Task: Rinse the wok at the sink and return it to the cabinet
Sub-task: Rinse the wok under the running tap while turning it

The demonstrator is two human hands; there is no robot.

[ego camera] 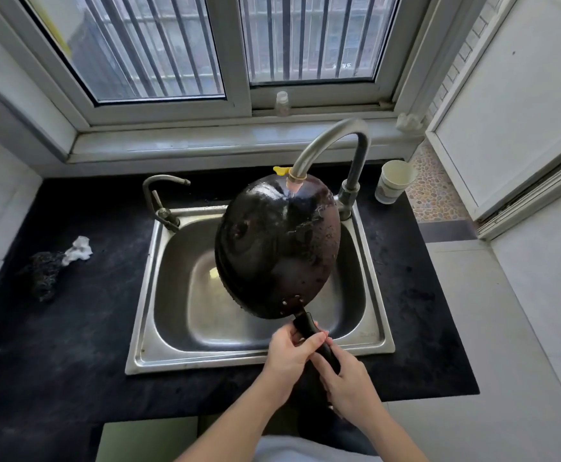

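Wok (pixel 277 248) mid-frame over sink (pixel 145 288), underside up under tap (pixel 331 141); handle (pixel 316 338) runs toward lower right. Left hand (pixel 289 358) and right hand (pixel 349 378) both clenched around handle, left nearer bowl.

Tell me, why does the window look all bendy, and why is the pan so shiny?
In the head view, the wide-angle lens bows the window frame and counter edges; daylight from that window glints off the wet wok and the steel sink; the far bottle on the sill looks soft.
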